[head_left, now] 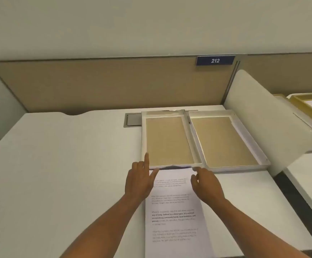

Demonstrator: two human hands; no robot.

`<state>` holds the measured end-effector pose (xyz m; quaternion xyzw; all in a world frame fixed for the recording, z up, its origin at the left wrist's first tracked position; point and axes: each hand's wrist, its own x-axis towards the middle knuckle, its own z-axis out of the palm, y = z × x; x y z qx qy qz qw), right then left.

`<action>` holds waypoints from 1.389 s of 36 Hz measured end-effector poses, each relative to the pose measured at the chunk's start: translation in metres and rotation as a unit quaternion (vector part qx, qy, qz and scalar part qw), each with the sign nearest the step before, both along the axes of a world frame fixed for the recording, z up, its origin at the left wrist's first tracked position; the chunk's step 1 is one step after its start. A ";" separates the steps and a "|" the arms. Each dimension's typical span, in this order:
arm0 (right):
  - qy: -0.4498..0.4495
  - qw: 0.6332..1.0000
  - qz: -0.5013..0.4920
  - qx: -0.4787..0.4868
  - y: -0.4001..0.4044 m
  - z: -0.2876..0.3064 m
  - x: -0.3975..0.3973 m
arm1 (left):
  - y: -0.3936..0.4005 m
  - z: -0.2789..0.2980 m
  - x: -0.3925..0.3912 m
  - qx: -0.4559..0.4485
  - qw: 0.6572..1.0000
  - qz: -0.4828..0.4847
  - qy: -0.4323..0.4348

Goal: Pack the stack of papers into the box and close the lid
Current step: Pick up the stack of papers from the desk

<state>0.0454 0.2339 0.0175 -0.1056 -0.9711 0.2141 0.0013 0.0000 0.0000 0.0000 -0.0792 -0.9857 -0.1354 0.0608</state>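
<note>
A flat white box lies open on the desk, its two halves side by side with brown cardboard insides: the left half and the right half. Both halves hold nothing. The stack of printed papers lies flat just in front of the left half, its far edge meeting the box's near rim. My left hand hovers at the stack's far left corner, fingers spread, index finger over the box's left rim. My right hand is at the stack's far right corner, fingers apart, holding nothing.
A tan partition with a blue "212" sign backs the white desk. A grey cable hatch sits behind the box. A white divider panel stands to the right, with another yellow-rimmed tray of paper beyond it.
</note>
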 end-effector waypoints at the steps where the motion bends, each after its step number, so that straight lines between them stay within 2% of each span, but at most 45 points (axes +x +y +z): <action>1: -0.021 1.000 -0.007 -0.001 0.000 -0.004 0.004 | -0.001 -0.004 0.003 0.012 1.000 0.006 -0.017; 9: -0.104 0.992 -0.069 -0.029 0.004 -0.040 0.031 | -0.005 -0.034 0.033 0.061 0.985 0.084 -0.135; 11: -0.137 0.986 -0.087 -0.038 0.005 -0.047 0.035 | -0.002 -0.037 0.040 0.095 0.967 0.138 -0.192; 13: -0.169 0.978 -0.105 -0.060 0.004 -0.052 0.037 | 0.002 -0.040 0.044 0.144 0.934 0.194 -0.264; 15: -0.178 0.971 -0.127 -0.094 0.001 -0.055 0.039 | 0.005 -0.040 0.048 0.164 0.903 0.207 -0.338; 17: -0.181 0.964 -0.149 -0.128 -0.003 -0.055 0.038 | 0.009 -0.040 0.051 0.154 0.890 0.192 -0.383; 20: -0.186 0.946 -0.184 -0.190 -0.005 -0.054 0.035 | 0.012 -0.039 0.053 0.121 0.893 0.182 -0.393; 24: -0.203 0.895 -0.230 -0.324 -0.001 -0.055 0.024 | 0.013 -0.038 0.052 0.093 0.900 0.183 -0.385; 27: -0.219 0.865 -0.239 -0.383 -0.001 -0.053 0.016 | 0.013 -0.038 0.052 0.087 0.902 0.186 -0.380; 31: -0.208 0.892 -0.223 -0.334 -0.002 -0.053 0.015 | 0.014 -0.038 0.055 0.080 0.907 0.186 -0.368; 33: -0.193 0.888 -0.226 -0.351 -0.001 -0.054 0.018 | 0.015 -0.039 0.056 0.081 0.910 0.185 -0.363; 38: -0.205 0.799 -0.219 -0.522 0.009 -0.056 0.020 | 0.018 -0.041 0.059 0.088 0.910 0.196 -0.355; 39: -0.205 0.801 -0.209 -0.522 0.009 -0.055 0.020 | 0.019 -0.041 0.060 0.090 0.910 0.198 -0.353; 40: -0.199 0.820 -0.195 -0.499 0.009 -0.056 0.019 | 0.020 -0.042 0.060 0.091 0.911 0.199 -0.351; 42: -0.172 0.885 -0.157 -0.403 0.005 -0.055 0.020 | 0.020 -0.043 0.060 0.096 0.911 0.198 -0.348; 44: -0.131 0.924 -0.120 -0.339 -0.001 -0.053 0.023 | 0.019 -0.045 0.058 0.111 0.910 0.198 -0.347; 46: -0.089 0.941 -0.082 -0.315 -0.004 -0.050 0.026 | 0.016 -0.047 0.056 0.153 0.906 0.208 -0.335; 48: -0.059 0.947 -0.053 -0.311 -0.004 -0.044 0.028 | 0.013 -0.048 0.052 0.237 0.892 0.228 -0.309; 50: -0.038 0.940 -0.034 -0.336 -0.001 -0.035 0.030 | 0.009 -0.045 0.049 0.374 0.846 0.248 -0.287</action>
